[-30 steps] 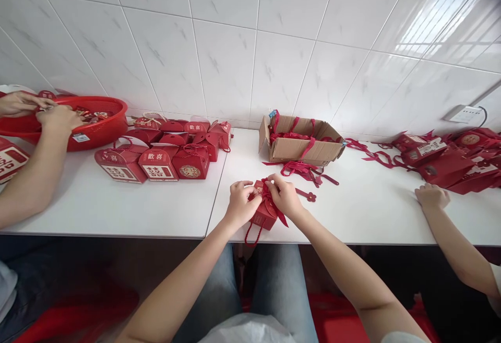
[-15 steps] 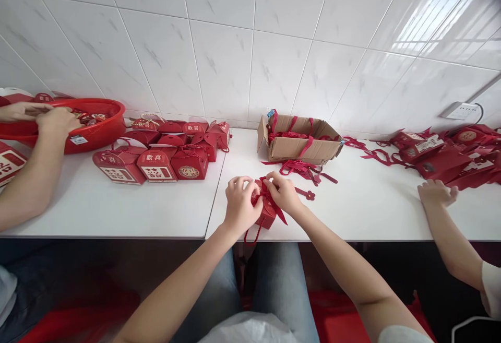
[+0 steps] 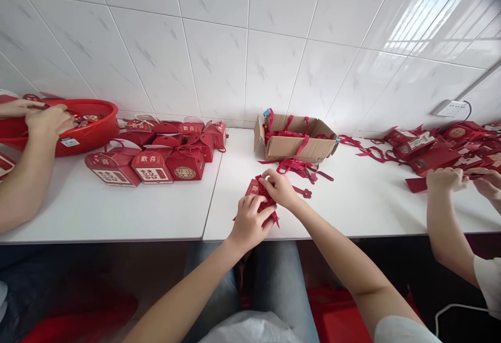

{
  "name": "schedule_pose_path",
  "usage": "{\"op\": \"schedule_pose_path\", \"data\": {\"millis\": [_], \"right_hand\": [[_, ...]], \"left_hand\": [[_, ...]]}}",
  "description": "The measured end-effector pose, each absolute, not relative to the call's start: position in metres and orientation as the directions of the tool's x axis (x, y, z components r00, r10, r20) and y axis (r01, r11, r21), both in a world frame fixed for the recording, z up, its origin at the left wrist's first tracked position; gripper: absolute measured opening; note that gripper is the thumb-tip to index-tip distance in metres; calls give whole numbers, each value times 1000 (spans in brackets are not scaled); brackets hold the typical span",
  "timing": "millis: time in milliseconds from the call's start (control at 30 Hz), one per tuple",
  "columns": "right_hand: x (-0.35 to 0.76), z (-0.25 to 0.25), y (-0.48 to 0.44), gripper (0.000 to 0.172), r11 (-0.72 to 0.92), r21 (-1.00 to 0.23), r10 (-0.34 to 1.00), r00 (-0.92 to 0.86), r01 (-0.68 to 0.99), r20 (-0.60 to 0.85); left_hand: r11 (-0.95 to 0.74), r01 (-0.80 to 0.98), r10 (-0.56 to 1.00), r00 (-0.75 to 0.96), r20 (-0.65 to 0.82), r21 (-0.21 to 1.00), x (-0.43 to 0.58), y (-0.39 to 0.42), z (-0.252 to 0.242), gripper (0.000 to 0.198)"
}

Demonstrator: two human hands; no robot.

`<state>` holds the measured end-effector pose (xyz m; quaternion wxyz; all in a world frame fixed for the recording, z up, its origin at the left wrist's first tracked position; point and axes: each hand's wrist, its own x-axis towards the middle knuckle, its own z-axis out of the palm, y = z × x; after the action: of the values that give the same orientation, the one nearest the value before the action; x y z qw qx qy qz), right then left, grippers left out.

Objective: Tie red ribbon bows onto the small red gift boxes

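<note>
A small red gift box [image 3: 252, 187] with a printed panel lies near the front edge of the table before me, red ribbon [image 3: 263, 188] over it. My left hand [image 3: 250, 221] is closed round the near side of the box, its fingertips on the ribbon. At the far side, my right hand [image 3: 279, 189] pinches the ribbon by the box's top edge. The hands hide most of the box and part of the ribbon. Just right of my right hand lies a red strip with a flower-shaped end [image 3: 304, 192].
Behind stands a cardboard box [image 3: 299, 147] of red ribbons, more ribbon in front. Finished-looking gift boxes [image 3: 152, 168] sit left. Far left, a co-worker's hands are over a red basin [image 3: 86, 139]. At right, another person's hands hold red card beside a red pile [image 3: 432, 147].
The gift box has been turned, and its hanging cord no longer shows. My left hand has moved down to its near side. The co-worker at right has now taken hold of red card.
</note>
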<state>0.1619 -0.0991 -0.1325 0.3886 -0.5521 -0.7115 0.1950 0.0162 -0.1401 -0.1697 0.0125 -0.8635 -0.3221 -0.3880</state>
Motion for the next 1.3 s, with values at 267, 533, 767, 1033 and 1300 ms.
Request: {"op": "schedule_pose_path", "data": {"millis": [267, 533, 767, 1033, 1300], "right_hand": [[165, -134, -96, 13, 338, -631, 927, -129, 698, 353], [168, -139, -93, 16, 388, -621, 908, -168, 681, 383], [167, -140, -90, 17, 387, -601, 906, -167, 699, 389], [169, -139, -87, 18, 427, -595, 895, -223, 681, 386], [192, -123, -102, 29, 427, -668, 883, -121, 610, 454]], "left_hand": [[-868, 424, 448, 442, 777, 260, 1, -135, -172, 11], [-892, 377, 407, 430, 806, 249, -11, -134, -174, 16], [-864, 450, 435, 441, 785, 227, -10, -139, -174, 20], [-821, 511, 506, 442, 740, 256, 1, -154, -169, 21], [-792, 329, 604, 305, 736, 514, -13, -158, -144, 19]]}}
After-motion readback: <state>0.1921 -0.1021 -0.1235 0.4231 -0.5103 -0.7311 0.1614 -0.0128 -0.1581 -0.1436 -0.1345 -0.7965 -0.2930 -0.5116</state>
